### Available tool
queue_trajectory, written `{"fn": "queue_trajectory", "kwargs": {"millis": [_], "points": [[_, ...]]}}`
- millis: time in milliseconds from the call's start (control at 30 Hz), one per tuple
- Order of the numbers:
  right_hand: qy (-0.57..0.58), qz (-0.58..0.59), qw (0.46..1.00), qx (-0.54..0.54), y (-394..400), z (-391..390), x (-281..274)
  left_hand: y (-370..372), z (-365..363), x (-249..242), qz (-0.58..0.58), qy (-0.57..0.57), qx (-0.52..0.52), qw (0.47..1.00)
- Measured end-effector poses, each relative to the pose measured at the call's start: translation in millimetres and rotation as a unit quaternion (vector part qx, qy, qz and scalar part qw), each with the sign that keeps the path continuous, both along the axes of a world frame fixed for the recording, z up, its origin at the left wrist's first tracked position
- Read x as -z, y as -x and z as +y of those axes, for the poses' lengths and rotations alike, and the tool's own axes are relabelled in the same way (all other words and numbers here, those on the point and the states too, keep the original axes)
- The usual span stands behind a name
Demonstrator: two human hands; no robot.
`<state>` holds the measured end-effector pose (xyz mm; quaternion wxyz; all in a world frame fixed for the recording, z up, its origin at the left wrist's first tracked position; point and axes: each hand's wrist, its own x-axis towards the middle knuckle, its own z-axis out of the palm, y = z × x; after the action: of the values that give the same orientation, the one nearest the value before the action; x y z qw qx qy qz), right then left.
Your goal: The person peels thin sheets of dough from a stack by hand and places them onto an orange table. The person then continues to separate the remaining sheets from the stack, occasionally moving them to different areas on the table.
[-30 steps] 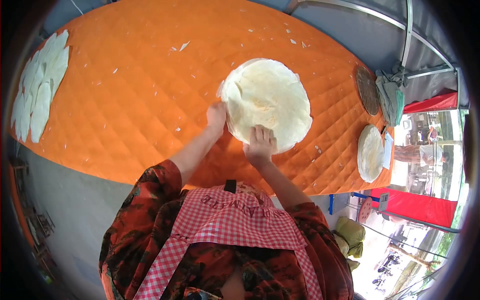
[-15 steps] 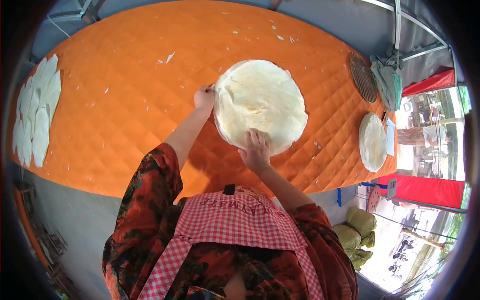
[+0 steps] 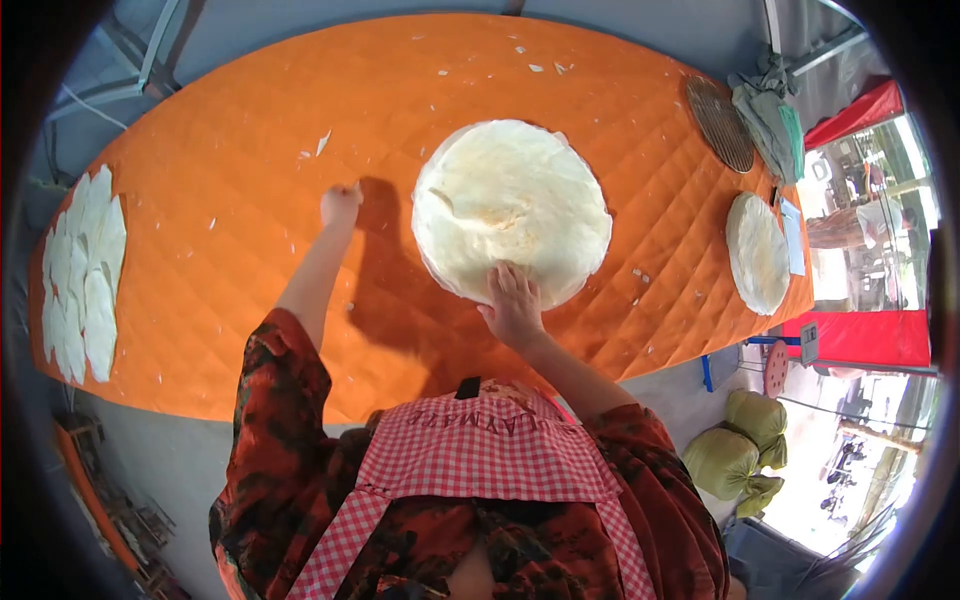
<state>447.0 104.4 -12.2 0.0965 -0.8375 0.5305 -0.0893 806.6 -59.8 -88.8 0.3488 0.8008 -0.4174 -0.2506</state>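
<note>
A large round stack of thin pale dough sheets lies on the orange quilted table cover. My right hand rests on its near edge, palm down with the fingers spread. To the left of the stack, apart from it, my left hand is raised over the cover, its fingers closed. Whatever it may hold is too small to make out. A shadow of the left arm falls between that hand and the stack.
Overlapping pale dough pieces lie at the far left. On the right are a smaller round stack, a round wire rack and grey-green cloths. White scraps dot the cover. Green sacks stand on the floor.
My left hand has moved left, away from the stack's edge, with its fingers closed. My right hand stays on the near edge. The view has shifted slightly.
</note>
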Motion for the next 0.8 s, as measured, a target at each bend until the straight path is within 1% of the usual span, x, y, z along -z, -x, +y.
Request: {"fn": "queue_trajectory", "kwargs": {"millis": [33, 67, 100, 167, 200, 267, 300, 333, 367, 400, 433, 467, 500, 533, 567, 667, 700, 733, 800], "points": [[0.003, 0.019, 1.000, -0.002, 1.1, 3.8, 3.8, -11.9, 11.7, 16.0, 0.043, -0.026, 0.045, 0.998], [0.013, 0.038, 0.999, -0.002, 3.0, 8.4, 10.6, -23.3, 7.1, 20.5, 0.085, -0.046, 0.093, 0.991], [0.024, 0.058, 0.998, 0.001, 2.8, 2.1, 12.8, -34.7, -20.4, 3.2, 0.108, 0.003, 0.176, 0.978], [0.038, 0.030, 0.999, -0.004, 0.1, -5.0, 8.5, -49.4, -47.1, -36.3, 0.163, 0.067, 0.338, 0.925], [0.033, 0.022, 0.999, -0.001, 3.0, 2.6, 8.2, -21.4, -46.1, -90.1, 0.253, 0.071, 0.294, 0.919], [0.070, 0.032, 0.997, -0.007, 6.5, 3.3, 16.8, 36.5, -43.6, -200.5, 0.427, 0.095, 0.189, 0.879], [0.067, 0.024, 0.997, -0.008, 8.2, 2.8, 16.7, 57.6, -43.6, -240.0, 0.455, 0.157, 0.136, 0.866], [0.071, 0.013, 0.997, -0.013, 7.9, 1.8, 15.4, 60.2, -47.6, -234.8, 0.455, 0.194, 0.124, 0.860], [0.068, 0.028, 0.997, -0.008, 6.4, 4.8, 14.5, 62.6, -51.5, -229.8, 0.454, 0.231, 0.113, 0.853], [0.066, 0.042, 0.997, -0.005, 4.7, 4.9, 13.3, 48.8, -54.0, -179.2, 0.429, 0.241, 0.145, 0.859], [0.065, 0.055, 0.996, -0.003, 3.8, 3.0, 11.7, 40.7, -53.7, -153.6, 0.402, 0.251, 0.177, 0.863], [0.043, 0.041, 0.998, -0.004, 3.5, 2.1, 4.8, 72.2, -10.8, -161.9, 0.312, 0.130, 0.069, 0.938], [0.021, 0.026, 0.999, -0.003, 3.9, 1.6, -5.7, 55.9, 2.7, -90.6, 0.266, 0.115, 0.172, 0.941], [-0.001, 0.011, 1.000, -0.003, 5.9, 0.6, -10.3, 77.3, 52.1, -87.0, 0.277, 0.049, 0.145, 0.949], [0.050, -0.034, 0.998, 0.023, 13.1, -2.0, -7.8, 104.6, 93.8, -93.6, 0.370, 0.019, 0.063, 0.927], [0.197, -0.161, 0.963, 0.085, 65.6, -25.9, -2.7, 131.9, 155.6, -84.9, 0.488, -0.089, -0.051, 0.867], [0.190, -0.207, 0.941, 0.189, 84.8, -36.7, -4.6, 138.4, 161.3, -83.5, 0.495, -0.084, -0.046, 0.864], [0.181, -0.253, 0.906, 0.288, 100.8, -51.3, -6.9, 140.5, 162.9, -83.9, 0.499, -0.076, -0.041, 0.862], [0.116, -0.268, 0.832, 0.471, 122.2, -77.2, 9.0, 144.6, 160.9, -82.6, 0.497, -0.069, -0.033, 0.864]]}}
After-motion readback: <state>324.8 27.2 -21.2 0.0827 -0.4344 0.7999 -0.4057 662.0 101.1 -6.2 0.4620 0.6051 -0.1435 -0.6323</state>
